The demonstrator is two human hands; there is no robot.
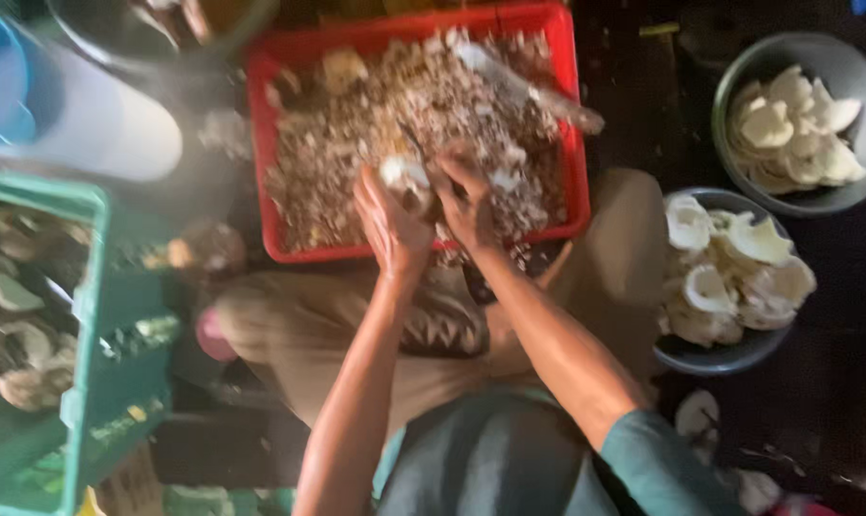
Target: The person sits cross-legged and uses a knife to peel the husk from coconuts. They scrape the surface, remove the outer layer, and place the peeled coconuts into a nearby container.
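dark floor around a red crate of brown shavings; left hand and right hand both grip one white coconut piece; peeled pieces fill two metal bowls.

heaped red crate blocks ahead; green crate crowds left, two full bowls right; only the lap is open.

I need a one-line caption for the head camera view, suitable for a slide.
Both hands, left and right, hold a white coconut piece over a red crate of brown shavings.
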